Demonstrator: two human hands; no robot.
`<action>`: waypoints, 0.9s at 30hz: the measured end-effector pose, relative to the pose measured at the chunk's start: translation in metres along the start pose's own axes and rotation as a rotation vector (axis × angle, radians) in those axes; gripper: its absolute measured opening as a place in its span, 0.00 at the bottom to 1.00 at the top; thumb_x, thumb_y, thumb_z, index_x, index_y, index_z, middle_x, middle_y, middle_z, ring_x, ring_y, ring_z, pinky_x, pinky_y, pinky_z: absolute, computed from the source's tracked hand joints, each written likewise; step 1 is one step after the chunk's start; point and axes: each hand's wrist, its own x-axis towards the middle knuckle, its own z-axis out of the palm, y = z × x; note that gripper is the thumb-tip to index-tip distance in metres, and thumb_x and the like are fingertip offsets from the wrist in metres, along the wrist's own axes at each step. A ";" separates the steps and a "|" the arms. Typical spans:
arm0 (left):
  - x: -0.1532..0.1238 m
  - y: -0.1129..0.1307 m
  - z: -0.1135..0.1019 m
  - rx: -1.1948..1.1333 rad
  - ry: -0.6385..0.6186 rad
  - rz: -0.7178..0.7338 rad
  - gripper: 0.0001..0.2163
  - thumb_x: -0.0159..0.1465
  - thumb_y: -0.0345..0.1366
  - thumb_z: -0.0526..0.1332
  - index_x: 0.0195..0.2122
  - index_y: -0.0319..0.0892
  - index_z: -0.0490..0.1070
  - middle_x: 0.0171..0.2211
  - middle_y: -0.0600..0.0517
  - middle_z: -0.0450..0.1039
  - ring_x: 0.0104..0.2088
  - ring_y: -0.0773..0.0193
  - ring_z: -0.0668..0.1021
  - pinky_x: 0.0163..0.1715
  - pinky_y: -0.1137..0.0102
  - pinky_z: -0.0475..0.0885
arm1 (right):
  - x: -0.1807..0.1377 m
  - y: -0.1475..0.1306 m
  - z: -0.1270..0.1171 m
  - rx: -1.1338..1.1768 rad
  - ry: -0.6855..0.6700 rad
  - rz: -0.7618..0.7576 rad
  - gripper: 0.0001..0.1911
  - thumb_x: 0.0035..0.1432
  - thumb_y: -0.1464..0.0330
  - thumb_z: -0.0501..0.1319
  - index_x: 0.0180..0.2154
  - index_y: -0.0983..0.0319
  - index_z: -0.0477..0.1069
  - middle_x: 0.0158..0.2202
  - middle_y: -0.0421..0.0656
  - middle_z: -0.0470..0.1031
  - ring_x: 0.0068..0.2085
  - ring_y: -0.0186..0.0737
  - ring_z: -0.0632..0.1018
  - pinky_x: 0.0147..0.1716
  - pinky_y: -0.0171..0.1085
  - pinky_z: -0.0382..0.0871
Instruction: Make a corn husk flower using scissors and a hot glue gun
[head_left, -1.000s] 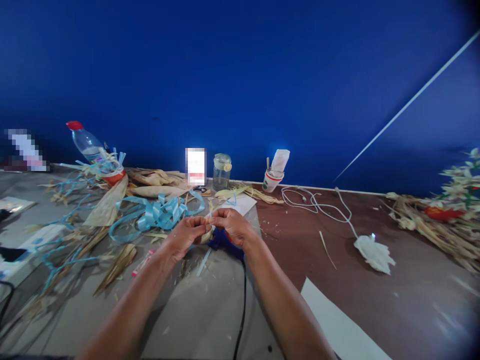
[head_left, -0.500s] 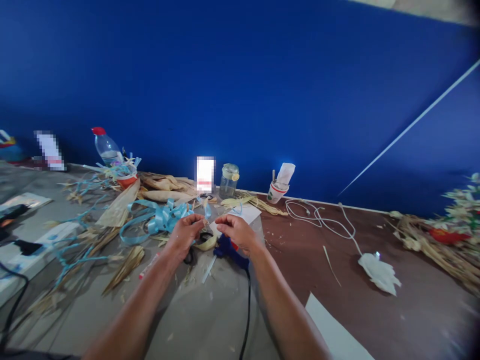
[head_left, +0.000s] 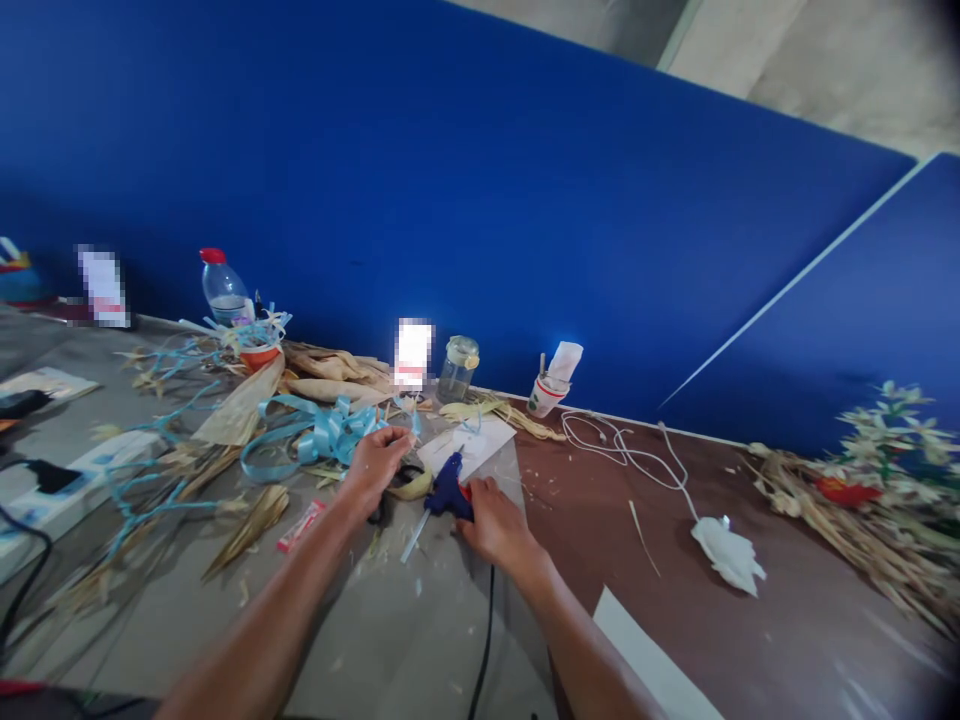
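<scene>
My right hand [head_left: 491,520] is closed round the handle of a blue glue gun [head_left: 448,490] that lies on the grey sheet, its black cord [head_left: 484,640] running toward me. My left hand [head_left: 377,462] is curled beside it, fingers pinched on a small piece of dried corn husk [head_left: 411,487]; what exactly is between the fingertips is too small to name. A white glue stick [head_left: 415,535] pokes out below the gun. A heap of light blue ribbon [head_left: 315,432] lies just left of my left hand.
Dried husks [head_left: 330,375], a water bottle [head_left: 223,288], a glass jar [head_left: 457,368] and a paper cup [head_left: 547,388] line the blue wall. A white cable [head_left: 622,440] and husk flower [head_left: 727,552] lie right; a dried bouquet [head_left: 862,500] far right. White paper [head_left: 652,670] is near me.
My hands have parted. The right hand dropped from the pinch onto the glue gun and grasped it. The left hand stayed with the husk piece. The camera tilted up.
</scene>
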 end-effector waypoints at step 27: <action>-0.006 -0.003 0.007 -0.091 -0.154 -0.007 0.13 0.50 0.42 0.64 0.28 0.41 0.63 0.21 0.56 0.70 0.14 0.75 0.60 0.16 0.77 0.53 | 0.000 0.003 0.002 1.525 0.163 -0.055 0.23 0.46 0.57 0.67 0.43 0.62 0.72 0.23 0.37 0.66 0.25 0.34 0.66 0.29 0.36 0.60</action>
